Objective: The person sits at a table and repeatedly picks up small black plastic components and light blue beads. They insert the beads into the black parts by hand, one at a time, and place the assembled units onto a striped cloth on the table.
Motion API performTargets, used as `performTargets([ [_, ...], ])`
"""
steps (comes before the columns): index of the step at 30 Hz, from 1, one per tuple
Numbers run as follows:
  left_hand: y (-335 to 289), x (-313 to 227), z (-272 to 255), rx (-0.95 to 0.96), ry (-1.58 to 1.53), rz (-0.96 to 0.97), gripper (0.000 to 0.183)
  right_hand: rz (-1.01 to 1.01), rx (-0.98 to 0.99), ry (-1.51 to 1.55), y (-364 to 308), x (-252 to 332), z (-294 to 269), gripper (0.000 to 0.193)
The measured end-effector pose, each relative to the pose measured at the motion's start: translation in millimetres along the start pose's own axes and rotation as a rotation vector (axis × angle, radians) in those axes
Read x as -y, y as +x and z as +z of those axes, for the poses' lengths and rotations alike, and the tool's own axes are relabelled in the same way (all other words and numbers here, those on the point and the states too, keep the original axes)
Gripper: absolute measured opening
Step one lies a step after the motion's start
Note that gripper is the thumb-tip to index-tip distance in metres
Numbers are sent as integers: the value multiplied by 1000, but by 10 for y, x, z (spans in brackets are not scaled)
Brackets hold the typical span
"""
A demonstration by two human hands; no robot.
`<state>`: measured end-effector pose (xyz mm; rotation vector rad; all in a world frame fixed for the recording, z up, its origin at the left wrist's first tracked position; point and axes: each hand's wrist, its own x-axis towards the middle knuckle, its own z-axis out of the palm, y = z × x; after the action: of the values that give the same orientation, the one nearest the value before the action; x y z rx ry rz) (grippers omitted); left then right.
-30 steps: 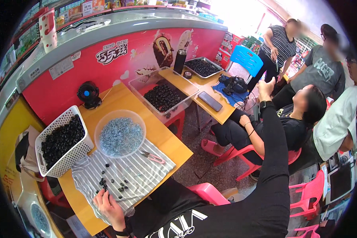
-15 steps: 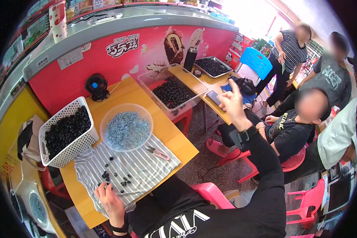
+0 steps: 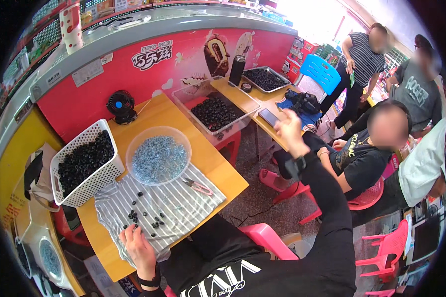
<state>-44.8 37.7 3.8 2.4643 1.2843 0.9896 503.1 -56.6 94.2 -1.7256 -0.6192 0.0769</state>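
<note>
My left hand (image 3: 138, 250) rests on the near left part of a striped grey cloth (image 3: 183, 212). Its fingers are bent and slightly apart, the tips at small black ring-like parts (image 3: 133, 216) scattered there; nothing shows plainly in its grasp. Up in the air on the right is my right hand (image 3: 292, 133), fingers loosely apart and holding nothing visible, close to a phone (image 3: 268, 117) on the side table. Beyond the cloth stands a round clear tub (image 3: 129, 157) of small pale-blue pieces. Pink-handled snips (image 3: 198, 187) lie beside it.
A white perforated basket (image 3: 96, 182) of black parts stands at the left, a small black fan (image 3: 120, 106) behind. Further right are a clear bin (image 3: 246, 119), a metal tray (image 3: 266, 79) and a black flask (image 3: 237, 70). A seated person (image 3: 362, 158) is at the right; others stand behind.
My right hand has come down a little toward the phone, and its raised index finger has lowered. My left hand has barely moved. The standing people have shifted slightly.
</note>
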Motion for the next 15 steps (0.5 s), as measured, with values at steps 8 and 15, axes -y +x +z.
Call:
performTargets([
  [8, 40, -73, 25, 34, -26, -3, 24, 174, -290, -110, 1261, -534, -1155, 46],
  [15, 45, 47, 47, 18, 38, -36, 26, 171, 668, -40, -413, 223, 199, 25],
])
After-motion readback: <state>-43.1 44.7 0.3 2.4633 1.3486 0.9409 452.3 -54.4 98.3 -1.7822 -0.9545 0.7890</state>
